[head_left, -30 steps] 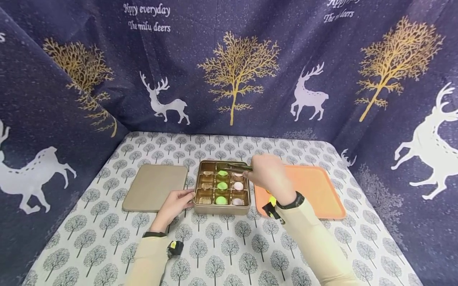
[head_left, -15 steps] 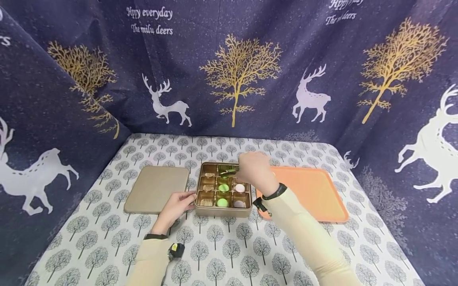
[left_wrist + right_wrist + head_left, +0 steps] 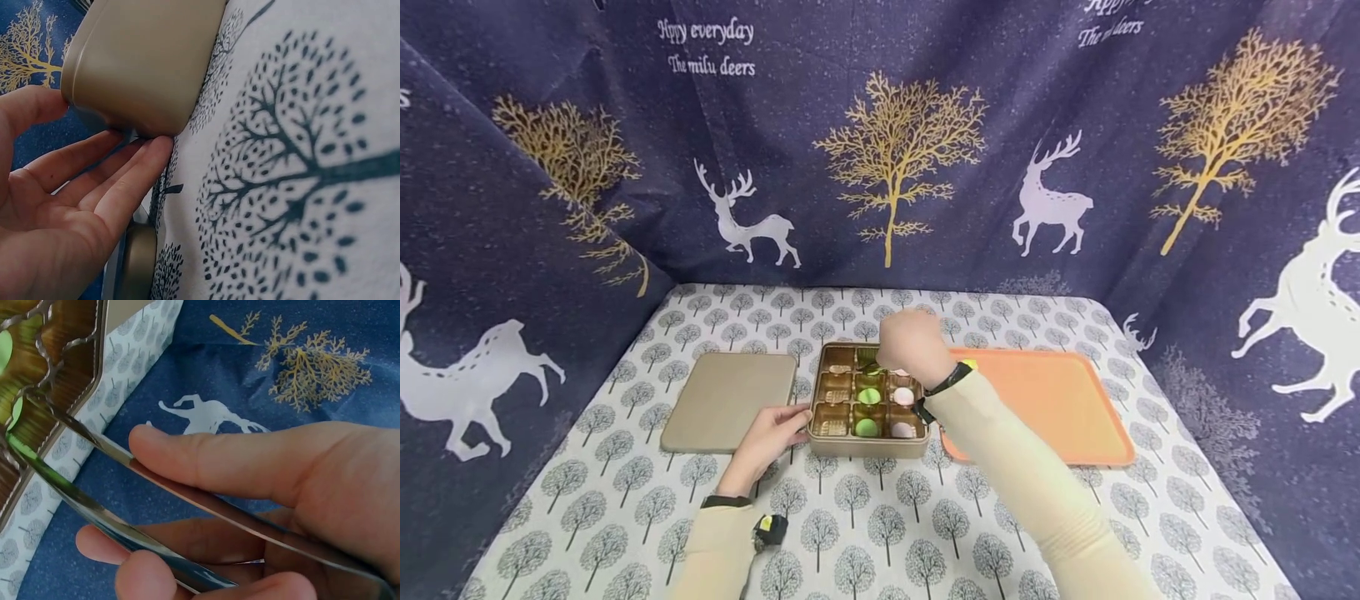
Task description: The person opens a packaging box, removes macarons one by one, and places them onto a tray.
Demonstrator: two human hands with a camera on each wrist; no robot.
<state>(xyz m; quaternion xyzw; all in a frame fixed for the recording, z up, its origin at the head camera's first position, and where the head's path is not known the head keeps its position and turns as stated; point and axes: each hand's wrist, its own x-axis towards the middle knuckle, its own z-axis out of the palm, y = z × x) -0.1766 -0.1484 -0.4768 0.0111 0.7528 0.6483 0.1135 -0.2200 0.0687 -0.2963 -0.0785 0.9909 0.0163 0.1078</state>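
- Green ball point(image 3: 17, 415): it sits in the far compartment of the middle column of the gold divided box point(image 3: 868, 448). Two more green balls lie in that column, nearer the person.
- Tongs point(image 3: 105, 517): their tips reach down into that compartment, one on either side of the ball in the right wrist view. Whether both tips touch it, I cannot tell.
- The relation that matters: seen from the head, the ball lies just to the left of the right hand's point(image 3: 916, 343) fingers and below them. The tongs' long axis runs from that hand leftward and down to it; the ball itself is round, with no long axis to speak of.
- The right hand is much the nearer; its thumb lies along one tong arm, its fingers along the other, gripping the tool between them.
- Left hand point(image 3: 771, 433): at the box's left side, near the front corner. The thumb is at the rim and the fingertips reach the lower edge, pinching the box wall at that corner.
- Around them: an orange tray point(image 3: 1037, 408) to the right, a flat tan plate point(image 3: 730, 404) to the left.
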